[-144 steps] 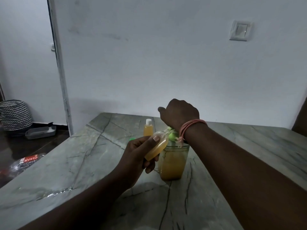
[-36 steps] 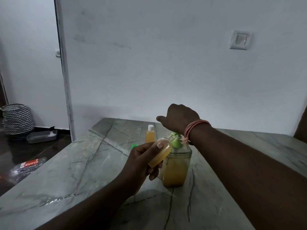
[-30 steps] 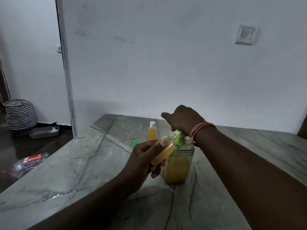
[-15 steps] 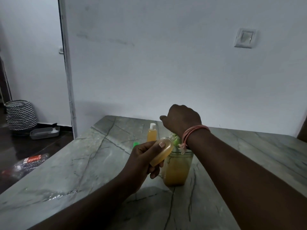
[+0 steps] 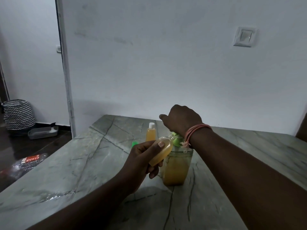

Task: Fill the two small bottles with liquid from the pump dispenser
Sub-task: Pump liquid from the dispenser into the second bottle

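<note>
head view, from largest to smallest: a grey stone-patterned desk with dark veins runs back to a plain wall that carries a light switch at upper right. on the floor to the left stand a zigzag-patterned basket, a shallow grey tray beside it, and a crumpled clear wrapper with a red label nearer the camera.

the pump dispenser stands upright near the middle of the desk, its clear body partly filled with amber liquid and its green pump head just visible under the wrist. the right hand, with pink bands round the wrist, rests on top of the pump head with fingers curled down over it; what the fingers do underneath is hidden.

the left hand grips 1 small bottle between thumb and curled fingers, tilted, its open neck up against the pump's green spout. this bottle looks nearly full of amber liquid.

the 2nd small bottle stands upright on the desk behind the hands, white cap on, filled with the same liquid. a small green cap lies on the desk just left of it.
</note>
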`<action>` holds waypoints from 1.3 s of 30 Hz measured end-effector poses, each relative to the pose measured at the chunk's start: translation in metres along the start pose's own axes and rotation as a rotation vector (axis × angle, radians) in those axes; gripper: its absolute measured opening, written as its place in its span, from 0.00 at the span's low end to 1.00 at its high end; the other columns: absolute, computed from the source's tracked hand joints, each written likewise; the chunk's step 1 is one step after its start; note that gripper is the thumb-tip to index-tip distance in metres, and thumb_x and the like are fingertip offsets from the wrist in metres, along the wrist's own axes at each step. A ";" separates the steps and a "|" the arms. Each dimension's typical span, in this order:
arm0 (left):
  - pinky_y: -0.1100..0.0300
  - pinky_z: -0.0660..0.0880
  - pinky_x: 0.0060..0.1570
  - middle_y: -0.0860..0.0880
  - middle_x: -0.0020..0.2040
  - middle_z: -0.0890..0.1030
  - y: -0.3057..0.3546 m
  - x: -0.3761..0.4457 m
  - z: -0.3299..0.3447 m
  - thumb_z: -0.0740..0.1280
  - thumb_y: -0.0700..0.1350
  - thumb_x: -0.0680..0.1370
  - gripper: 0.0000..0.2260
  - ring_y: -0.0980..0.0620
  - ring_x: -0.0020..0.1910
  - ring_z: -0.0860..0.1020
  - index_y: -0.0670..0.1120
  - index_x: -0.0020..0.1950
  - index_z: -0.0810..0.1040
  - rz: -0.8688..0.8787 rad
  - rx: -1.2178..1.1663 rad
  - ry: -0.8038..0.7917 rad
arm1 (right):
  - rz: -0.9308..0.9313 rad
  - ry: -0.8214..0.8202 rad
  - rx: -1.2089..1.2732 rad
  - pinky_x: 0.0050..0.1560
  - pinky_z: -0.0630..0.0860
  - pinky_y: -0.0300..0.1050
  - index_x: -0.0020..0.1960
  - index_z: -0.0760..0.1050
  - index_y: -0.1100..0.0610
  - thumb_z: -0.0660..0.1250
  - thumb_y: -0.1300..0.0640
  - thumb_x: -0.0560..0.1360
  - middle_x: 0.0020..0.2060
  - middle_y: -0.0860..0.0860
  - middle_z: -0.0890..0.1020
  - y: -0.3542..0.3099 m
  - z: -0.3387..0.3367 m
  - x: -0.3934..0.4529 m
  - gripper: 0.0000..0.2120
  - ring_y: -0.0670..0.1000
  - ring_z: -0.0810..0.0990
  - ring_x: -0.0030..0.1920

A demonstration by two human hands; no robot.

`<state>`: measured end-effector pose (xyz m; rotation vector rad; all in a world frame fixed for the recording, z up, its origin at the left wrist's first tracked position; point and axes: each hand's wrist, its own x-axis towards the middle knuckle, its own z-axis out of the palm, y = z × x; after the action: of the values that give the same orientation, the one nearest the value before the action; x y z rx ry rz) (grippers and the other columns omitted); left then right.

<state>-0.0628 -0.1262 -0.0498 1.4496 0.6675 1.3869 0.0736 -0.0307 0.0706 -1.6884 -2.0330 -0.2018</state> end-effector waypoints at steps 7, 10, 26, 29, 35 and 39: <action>0.62 0.69 0.24 0.43 0.33 0.76 0.001 0.000 0.000 0.69 0.55 0.79 0.12 0.53 0.25 0.70 0.47 0.53 0.85 0.009 -0.013 -0.004 | -0.065 0.075 -0.031 0.29 0.62 0.41 0.32 0.69 0.53 0.61 0.42 0.71 0.30 0.49 0.76 0.001 -0.002 0.002 0.17 0.51 0.73 0.31; 0.61 0.69 0.25 0.43 0.33 0.76 -0.001 0.000 0.000 0.68 0.52 0.81 0.12 0.53 0.25 0.69 0.46 0.55 0.85 0.010 -0.023 -0.005 | -0.004 0.059 0.033 0.29 0.64 0.40 0.32 0.74 0.55 0.60 0.44 0.71 0.29 0.49 0.80 0.003 0.001 -0.002 0.16 0.52 0.77 0.31; 0.62 0.69 0.24 0.42 0.34 0.76 -0.002 0.000 0.000 0.68 0.53 0.80 0.11 0.53 0.25 0.69 0.47 0.54 0.85 0.017 -0.021 -0.016 | -0.023 -0.043 0.049 0.36 0.73 0.44 0.34 0.77 0.55 0.60 0.44 0.71 0.32 0.49 0.82 0.001 0.000 -0.002 0.17 0.53 0.80 0.34; 0.61 0.69 0.24 0.42 0.34 0.76 0.001 -0.001 0.001 0.69 0.55 0.79 0.12 0.53 0.25 0.70 0.48 0.53 0.85 0.017 -0.005 -0.004 | -0.055 -0.014 -0.036 0.32 0.68 0.42 0.34 0.73 0.54 0.61 0.45 0.71 0.31 0.49 0.79 -0.004 -0.003 -0.001 0.14 0.52 0.77 0.32; 0.61 0.69 0.25 0.43 0.34 0.77 0.002 -0.001 0.000 0.69 0.55 0.79 0.12 0.53 0.25 0.70 0.48 0.54 0.85 0.011 -0.002 -0.007 | -0.124 0.102 -0.088 0.29 0.61 0.41 0.32 0.66 0.53 0.62 0.43 0.72 0.29 0.48 0.72 -0.002 -0.003 0.004 0.16 0.49 0.69 0.29; 0.61 0.70 0.25 0.43 0.34 0.77 0.000 0.000 0.000 0.69 0.54 0.80 0.12 0.53 0.25 0.70 0.48 0.55 0.85 0.008 0.001 0.002 | -0.066 0.012 0.004 0.32 0.69 0.42 0.33 0.74 0.54 0.61 0.43 0.69 0.31 0.49 0.81 -0.002 0.004 0.003 0.16 0.52 0.78 0.34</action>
<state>-0.0629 -0.1263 -0.0495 1.4532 0.6642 1.3939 0.0705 -0.0266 0.0685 -1.6145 -2.0809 -0.2290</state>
